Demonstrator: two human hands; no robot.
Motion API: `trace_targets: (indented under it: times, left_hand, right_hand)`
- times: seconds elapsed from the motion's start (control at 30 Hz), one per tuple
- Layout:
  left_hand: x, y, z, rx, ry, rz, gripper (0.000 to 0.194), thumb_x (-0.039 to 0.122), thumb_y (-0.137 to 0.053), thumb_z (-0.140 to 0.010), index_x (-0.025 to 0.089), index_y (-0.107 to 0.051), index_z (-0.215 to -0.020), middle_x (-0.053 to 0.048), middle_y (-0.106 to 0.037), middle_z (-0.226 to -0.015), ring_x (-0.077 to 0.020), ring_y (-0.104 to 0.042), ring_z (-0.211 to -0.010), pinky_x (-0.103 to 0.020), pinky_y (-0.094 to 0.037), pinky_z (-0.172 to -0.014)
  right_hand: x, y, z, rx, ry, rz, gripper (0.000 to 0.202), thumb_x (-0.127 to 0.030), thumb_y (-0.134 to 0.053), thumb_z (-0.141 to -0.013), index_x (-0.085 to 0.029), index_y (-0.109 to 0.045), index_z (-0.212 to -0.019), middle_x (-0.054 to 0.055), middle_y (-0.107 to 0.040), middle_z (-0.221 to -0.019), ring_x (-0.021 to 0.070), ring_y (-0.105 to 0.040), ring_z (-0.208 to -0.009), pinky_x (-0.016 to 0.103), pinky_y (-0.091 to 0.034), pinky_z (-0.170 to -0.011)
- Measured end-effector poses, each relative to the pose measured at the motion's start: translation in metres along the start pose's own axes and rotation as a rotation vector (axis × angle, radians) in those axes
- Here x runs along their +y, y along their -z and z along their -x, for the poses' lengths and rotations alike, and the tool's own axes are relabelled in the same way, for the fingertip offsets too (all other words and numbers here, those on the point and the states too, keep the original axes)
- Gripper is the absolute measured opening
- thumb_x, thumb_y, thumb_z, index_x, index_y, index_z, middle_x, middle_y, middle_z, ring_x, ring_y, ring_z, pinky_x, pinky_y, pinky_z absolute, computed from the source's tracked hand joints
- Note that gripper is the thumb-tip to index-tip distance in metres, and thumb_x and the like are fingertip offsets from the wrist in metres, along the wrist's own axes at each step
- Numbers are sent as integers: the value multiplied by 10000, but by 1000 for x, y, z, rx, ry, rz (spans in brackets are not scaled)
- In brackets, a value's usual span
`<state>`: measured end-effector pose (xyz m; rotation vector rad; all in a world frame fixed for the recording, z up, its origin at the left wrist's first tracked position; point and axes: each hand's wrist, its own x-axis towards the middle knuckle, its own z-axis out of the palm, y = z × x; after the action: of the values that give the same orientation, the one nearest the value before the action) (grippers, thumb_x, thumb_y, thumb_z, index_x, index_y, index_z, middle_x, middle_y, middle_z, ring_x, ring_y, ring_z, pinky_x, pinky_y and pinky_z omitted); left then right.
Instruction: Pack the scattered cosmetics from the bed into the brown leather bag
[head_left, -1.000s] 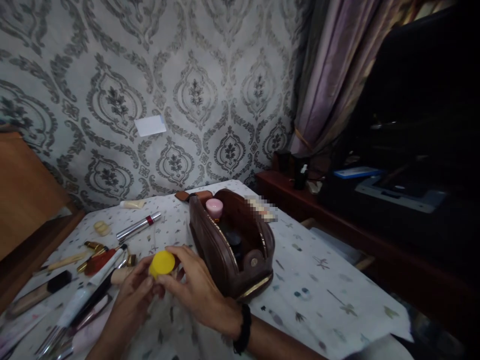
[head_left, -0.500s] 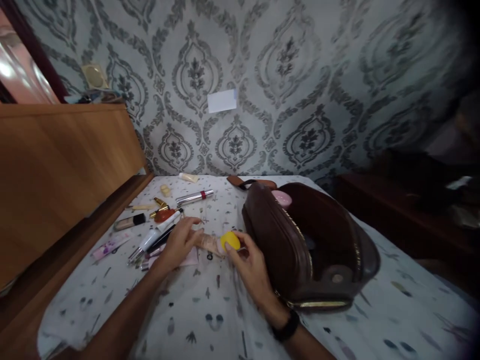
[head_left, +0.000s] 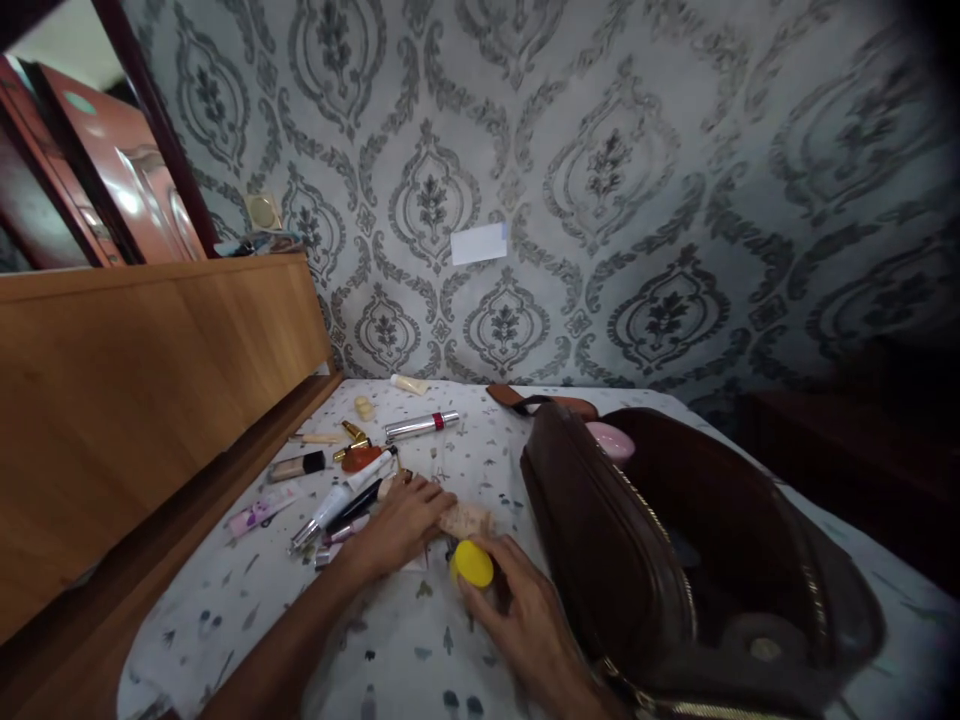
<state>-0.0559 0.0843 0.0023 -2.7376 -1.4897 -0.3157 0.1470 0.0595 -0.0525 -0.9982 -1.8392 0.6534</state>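
Note:
My right hand (head_left: 525, 610) has its thumb and fingers closed around a small container with a round yellow cap (head_left: 474, 565). Beside it lies a beige tube (head_left: 466, 518), partly covered at its left end by the fingers of my left hand (head_left: 405, 520). That hand rests palm down over the cosmetics, fingers stretched out; its thumb is hidden. Around it are a white-and-silver tube (head_left: 326, 510), a dark slim tube (head_left: 356, 508), an orange-red round item (head_left: 361, 458) and a silver tube with a red band (head_left: 422, 426).
An open brown bag (head_left: 600, 540) stands at the right, a pink round item (head_left: 611, 440) at its opening. Farther left lie a foundation bottle (head_left: 298, 466), a pink-purple tube (head_left: 262, 510) and a cream tube (head_left: 409, 384). A wooden panel (head_left: 165, 360) borders the left side.
The view has shifted, so the scene sits lower and farther right. My right hand has drawn the yellow-capped container slightly toward me, off the beige tube's end; my left fingers now reach over the tube.

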Motion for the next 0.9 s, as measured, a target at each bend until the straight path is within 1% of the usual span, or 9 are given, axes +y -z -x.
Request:
trace_targets:
  times: [0.13,0.23,0.3,0.43,0.53,0.6,0.73,0.83,0.9]
  left_hand:
    - [0,7,-16,-45,-72,56,283,301,-543,-964,234,-589,-1235,-69,-666,-1137,-251,-576,-1110,-427,-358,-1019]
    - [-19,6,-36,-146,-96,197,314,413,-582,-938,261,-625,-1210,-33,-685,-1160,-218,-611,-1104,-321,-429,-968]
    - [-41,4,-54,-112,32,212,321,407,-573,-938,263,-618,-1221,-28,-673,-1212,-205,-610,-1126,-284,-449,-964]
    - [-89,-5,-87,49,311,91,376,211,-498,-924,159,-516,-1295,-182,-556,-1337,-324,-498,-1268,-499,-373,-1059]
    - [-117,-12,-102,42,383,82,395,120,-522,-838,158,-532,-1231,-182,-587,-1260,-331,-535,-1198,-522,-399,-1008]
    - [-129,-14,-107,17,344,116,390,107,-534,-802,177,-561,-1185,-123,-631,-1182,-279,-578,-1108,-441,-436,-973]
    - [-140,-14,-117,-41,163,218,426,143,-625,-754,195,-606,-1176,-27,-675,-1105,-203,-616,-992,-297,-473,-888]
    - [-149,-14,-128,-109,57,266,378,213,-724,-746,213,-674,-1121,6,-718,-1054,-175,-650,-930,-245,-490,-828]
    - [-161,-13,-137,-114,55,246,302,257,-713,-803,222,-697,-1102,2,-731,-1076,-168,-664,-946,-237,-498,-833]
  right_hand:
    - [19,-9,5,-20,35,50,368,-335,-621,-826,-204,-696,-1162,132,-709,-1206,308,-655,-1133,467,-527,-994]
    - [29,-12,7,-57,44,83,399,-333,-609,-829,-182,-692,-1189,145,-702,-1220,308,-658,-1136,461,-540,-983]
    - [30,-12,8,-84,47,101,404,-324,-613,-827,-187,-689,-1199,140,-703,-1217,305,-656,-1141,444,-550,-970]
    - [23,-7,7,-144,68,91,414,-284,-628,-833,-203,-665,-1237,120,-702,-1216,283,-653,-1147,413,-544,-990]
    - [20,-4,7,-178,87,75,426,-243,-616,-842,-192,-639,-1264,127,-688,-1241,272,-644,-1164,403,-532,-1008]
    - [22,-3,7,-205,92,78,450,-219,-606,-841,-186,-619,-1290,130,-675,-1266,266,-633,-1185,399,-523,-1022]
    - [30,-5,9,-246,97,84,503,-193,-605,-834,-179,-583,-1337,126,-649,-1316,256,-604,-1234,382,-498,-1057]
    - [29,-6,10,-231,85,85,511,-157,-612,-812,-187,-596,-1322,114,-667,-1285,256,-620,-1210,367,-516,-1035]
    - [24,-6,10,-191,61,97,490,-160,-636,-808,-221,-618,-1293,98,-684,-1243,265,-634,-1181,380,-537,-1007]
